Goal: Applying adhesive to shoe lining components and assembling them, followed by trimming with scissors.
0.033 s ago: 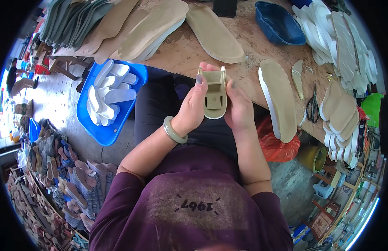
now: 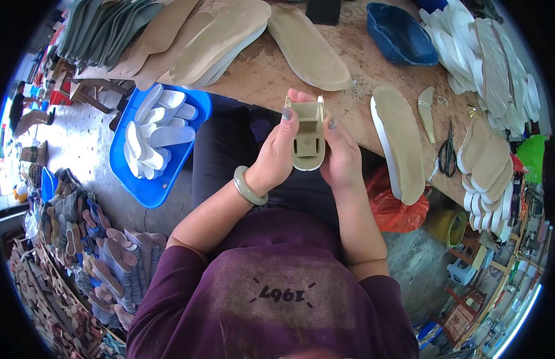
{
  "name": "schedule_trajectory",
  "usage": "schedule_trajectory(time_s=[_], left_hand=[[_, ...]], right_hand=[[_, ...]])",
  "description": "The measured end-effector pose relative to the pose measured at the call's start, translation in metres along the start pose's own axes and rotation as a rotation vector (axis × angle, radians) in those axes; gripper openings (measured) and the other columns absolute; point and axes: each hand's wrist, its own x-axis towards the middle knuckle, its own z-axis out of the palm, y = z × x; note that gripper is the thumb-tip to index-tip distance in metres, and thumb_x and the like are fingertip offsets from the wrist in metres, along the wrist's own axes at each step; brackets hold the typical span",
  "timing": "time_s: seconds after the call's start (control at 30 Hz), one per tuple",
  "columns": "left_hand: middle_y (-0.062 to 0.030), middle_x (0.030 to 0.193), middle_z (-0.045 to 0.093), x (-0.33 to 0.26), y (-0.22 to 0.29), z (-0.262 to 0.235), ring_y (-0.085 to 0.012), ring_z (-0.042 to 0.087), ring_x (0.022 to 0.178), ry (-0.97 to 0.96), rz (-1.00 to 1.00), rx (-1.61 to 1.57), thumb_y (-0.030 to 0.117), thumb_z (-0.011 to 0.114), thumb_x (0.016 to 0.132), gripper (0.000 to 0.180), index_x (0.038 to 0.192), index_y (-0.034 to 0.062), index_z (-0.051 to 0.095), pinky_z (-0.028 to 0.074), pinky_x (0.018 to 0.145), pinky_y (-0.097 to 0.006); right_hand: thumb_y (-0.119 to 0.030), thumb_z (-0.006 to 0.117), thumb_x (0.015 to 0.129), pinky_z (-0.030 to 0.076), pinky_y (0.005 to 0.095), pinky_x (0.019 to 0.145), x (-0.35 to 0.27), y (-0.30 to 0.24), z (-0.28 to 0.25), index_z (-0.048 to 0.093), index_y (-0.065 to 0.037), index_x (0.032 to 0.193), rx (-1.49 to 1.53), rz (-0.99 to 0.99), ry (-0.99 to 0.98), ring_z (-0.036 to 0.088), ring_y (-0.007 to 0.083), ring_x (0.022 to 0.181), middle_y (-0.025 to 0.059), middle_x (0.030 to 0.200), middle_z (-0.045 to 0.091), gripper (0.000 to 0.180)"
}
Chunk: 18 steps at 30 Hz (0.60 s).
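Beige, hollow, plastic-looking casing (image 2: 307, 134): it is being held above the person's lap, by the near edge of the worn brown desk (image 2: 352, 107); its rounded end is pointing near, and two dark slots are showing inside.
Left hand (image 2: 278, 146): it is grasping the casing's left side, its thumb lying along the edge.
Right hand (image 2: 342, 152): it is cupping and grasping the right side, its fingers disappearing behind.
Pale green, smooth, ring-shaped bangle (image 2: 245, 191): it is circling the left wrist.
Tan, white-edged, foot-shaped insole (image 2: 403, 149): it is lying to the right of the hands, jutting past the desk's near edge.
Black-handled metal scissors (image 2: 446, 158): they are resting farther right.
Dark blue, oblong, open bowl (image 2: 403, 51): it is sitting at the desk's far right.
White, elongated, rounded pieces (image 2: 169, 137): they are lying heaped in a bright blue, plastic, rectangular basin (image 2: 147, 194) on the left.
Red, crumpled, plastic bag (image 2: 394, 206): it is showing below the insole's near end.
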Motion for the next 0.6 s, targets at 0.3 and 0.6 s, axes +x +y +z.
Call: schedule_trajectory(time_s=[0.3,0.6], left_hand=[[-0.0056,0.111,0.057,0.006,-0.01,0.007,-0.0107,0.055,0.099,0.189,0.118,0.16,0.047,0.029,0.103,0.054,0.124,0.0015,0.05,0.046,0.088,-0.027],[-0.0184,0.127,0.041,0.007,-0.025,-0.011,-0.0361,0.046,0.112,0.142,0.898,0.816,0.037,0.065,0.087,0.054,0.123,0.002,0.045,0.045,0.089,-0.043]], right_hand=[[-0.039,0.036,0.103,0.04,0.0327,0.102,0.01,0.009,-0.007,0.049,0.003,0.132,-0.104,0.041,-0.016,0.053,0.0201,0.12,0.0138,0.131,0.056,0.053],[-0.018,0.054,0.098,0.043,0.0281,0.096,-0.019,0.026,-0.013,0.052,0.0,0.129,0.061,-0.043,0.122,0.055,0.0155,0.114,0.0089,0.125,0.057,0.037]])
